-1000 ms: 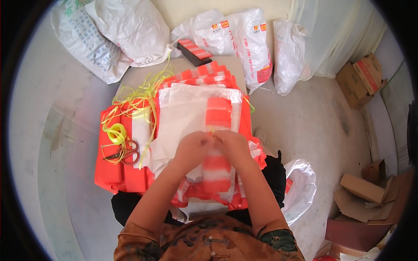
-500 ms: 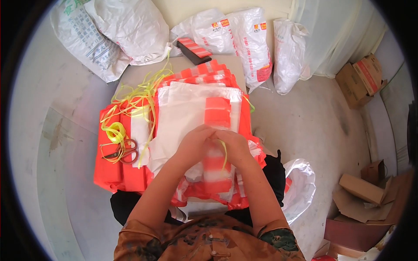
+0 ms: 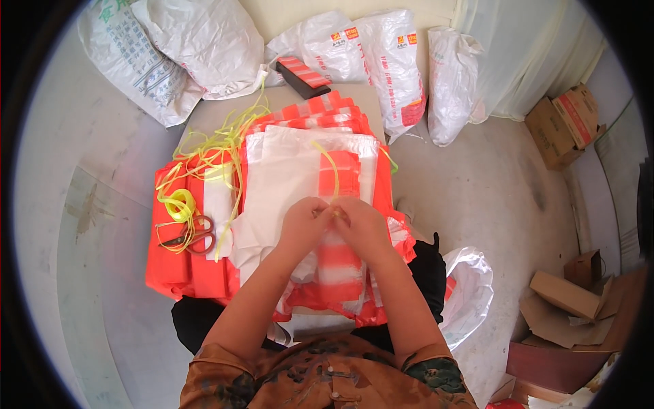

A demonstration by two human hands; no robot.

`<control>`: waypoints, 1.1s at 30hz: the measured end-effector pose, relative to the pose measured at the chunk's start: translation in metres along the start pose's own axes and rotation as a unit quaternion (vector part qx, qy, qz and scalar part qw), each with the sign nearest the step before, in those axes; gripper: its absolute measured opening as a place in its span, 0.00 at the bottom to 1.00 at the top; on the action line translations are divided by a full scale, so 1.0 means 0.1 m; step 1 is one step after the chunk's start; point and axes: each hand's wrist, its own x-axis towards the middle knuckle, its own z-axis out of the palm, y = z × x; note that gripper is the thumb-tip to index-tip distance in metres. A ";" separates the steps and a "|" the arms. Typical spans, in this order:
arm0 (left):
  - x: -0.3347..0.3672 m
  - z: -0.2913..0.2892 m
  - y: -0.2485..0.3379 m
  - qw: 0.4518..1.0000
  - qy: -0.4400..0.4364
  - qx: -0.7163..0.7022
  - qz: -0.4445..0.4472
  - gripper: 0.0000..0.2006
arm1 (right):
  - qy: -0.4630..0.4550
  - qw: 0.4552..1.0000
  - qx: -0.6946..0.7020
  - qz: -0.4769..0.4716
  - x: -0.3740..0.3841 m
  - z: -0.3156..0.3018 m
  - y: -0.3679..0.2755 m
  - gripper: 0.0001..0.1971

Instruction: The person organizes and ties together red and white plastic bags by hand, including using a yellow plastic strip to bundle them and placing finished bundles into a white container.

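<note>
My left hand (image 3: 306,221) and my right hand (image 3: 359,223) meet over a folded red-and-white striped bundle of plastic bags (image 3: 340,170). Both are closed, their fingertips pinching a short yellow ribbon (image 3: 332,167) where it crosses the bundle. One end of that ribbon sticks up past my fingers; a knot, if there is one, is too small to make out. Beneath the bundle lie flat white plastic bags (image 3: 279,163) on a stack of striped red bags (image 3: 327,105). To the left, brown-handled scissors (image 3: 202,236) and a yellow ribbon coil (image 3: 181,206) rest on folded red bags (image 3: 167,266).
Loose yellow ribbons (image 3: 228,140) trail over the stack's left side. A dark block with a striped bundle (image 3: 303,75) sits at the far edge. White sacks (image 3: 392,75) line the wall. An open white sack (image 3: 470,293) stands by my right leg; cardboard boxes (image 3: 569,293) lie farther right.
The yellow ribbon's free end, which hung toward me, now points away over the bundle. My hands have drawn slightly apart and lower, with fingertips pinched together.
</note>
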 end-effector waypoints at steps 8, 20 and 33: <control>-0.12 0.00 0.10 0.979 0.036 0.148 0.134 0.05 | 0.051 0.986 -0.096 -0.128 -0.02 0.12 0.13 0.15; -0.20 0.02 0.05 0.975 0.066 0.120 0.174 0.05 | 0.050 0.996 -0.030 -0.062 -0.04 0.10 0.07 0.10; -0.11 0.02 -0.02 0.990 0.045 0.074 0.107 0.05 | -0.075 0.938 0.285 0.181 0.02 0.05 0.10 0.11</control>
